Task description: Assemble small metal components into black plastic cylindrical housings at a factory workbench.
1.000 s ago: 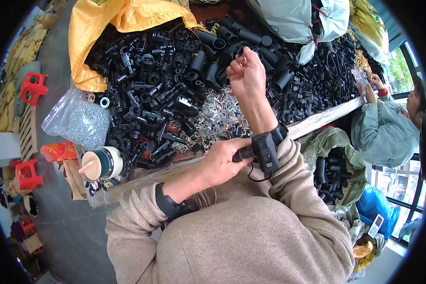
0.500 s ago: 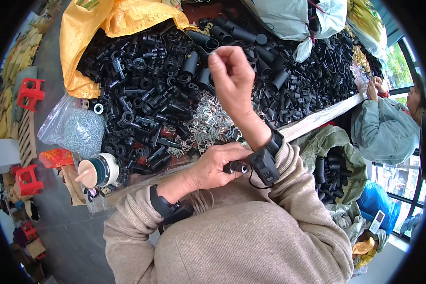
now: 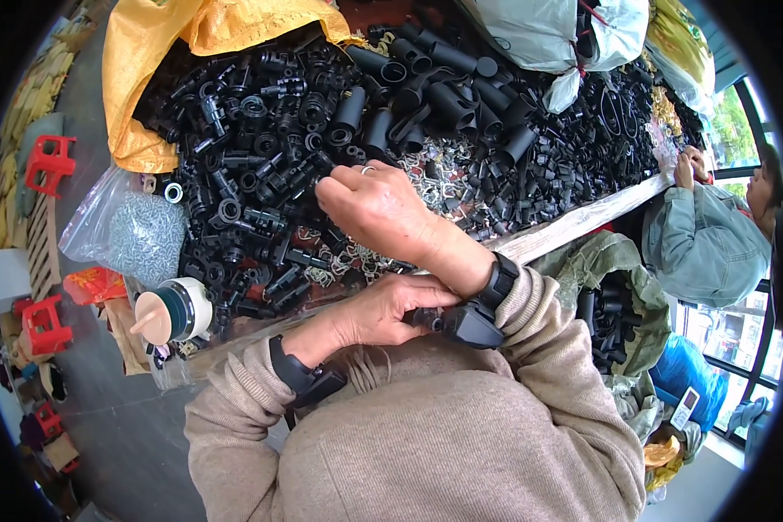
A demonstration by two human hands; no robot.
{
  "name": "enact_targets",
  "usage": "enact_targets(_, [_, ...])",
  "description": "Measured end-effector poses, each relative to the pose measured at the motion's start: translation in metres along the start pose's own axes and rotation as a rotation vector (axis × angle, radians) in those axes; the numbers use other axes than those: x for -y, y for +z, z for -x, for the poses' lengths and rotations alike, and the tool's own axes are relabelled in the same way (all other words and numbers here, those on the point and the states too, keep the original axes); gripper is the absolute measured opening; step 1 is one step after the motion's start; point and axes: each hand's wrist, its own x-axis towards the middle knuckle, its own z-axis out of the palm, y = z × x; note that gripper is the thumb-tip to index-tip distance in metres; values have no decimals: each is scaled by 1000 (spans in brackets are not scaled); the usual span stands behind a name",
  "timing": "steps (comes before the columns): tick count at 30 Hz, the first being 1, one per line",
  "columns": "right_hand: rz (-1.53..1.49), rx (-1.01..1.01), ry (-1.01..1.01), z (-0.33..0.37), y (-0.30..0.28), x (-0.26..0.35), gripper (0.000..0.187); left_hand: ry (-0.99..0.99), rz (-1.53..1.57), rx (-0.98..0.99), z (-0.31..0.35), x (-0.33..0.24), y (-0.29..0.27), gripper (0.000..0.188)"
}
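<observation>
My left hand (image 3: 376, 311) is closed around a small black tubular plastic part (image 3: 428, 318) near the table's front edge. Only one end of that part shows; the fingers and my right wrist cover much of it. Above it my right hand (image 3: 378, 207) reaches over a heap of black plastic fittings (image 3: 270, 165), its fingers curled downward. The fingertips are hidden, so anything between them cannot be made out. Close by the right hand lies a scatter of small silvery metal clips (image 3: 431, 178). Larger black tubes (image 3: 448, 104) rest farther back.
A yellow sack (image 3: 122, 113) and a clear bag of screws (image 3: 148, 235) flank the heap on the left, with a lidded cup (image 3: 178, 311) nearer. White bags (image 3: 531, 35) stand at the back. A co-worker (image 3: 709, 235) sits at right beyond an open green sack (image 3: 644, 304).
My right hand has come down and left, from raised above the clips to the black fittings. The left hand stays near the table edge, still holding the black part.
</observation>
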Motion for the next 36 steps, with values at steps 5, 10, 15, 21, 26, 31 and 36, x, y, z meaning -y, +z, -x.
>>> enact_targets(5, [-91,131,197,23,-4,-14,13,-195,-124,79,10,0,-15,41])
enact_targets(10, [-117,229,337,65,-26,-35,13,-329,-82,-16,27,-5,-26,34])
enact_targets(15, [-4,281,330,79,-40,-43,12,-449,72,-283,40,1,-30,26])
enact_targets(21, [36,264,272,68,-36,-39,12,-443,-45,-428,45,5,-37,25])
enact_targets(26, [100,402,202,62,-19,-34,12,-488,-35,-380,49,4,-40,26])
enact_targets(31, [13,326,273,58,-19,-38,13,-551,288,-477,48,4,-42,24])
enact_targets(36, [-392,140,453,57,-31,-34,10,-583,658,-600,39,-2,-46,20])
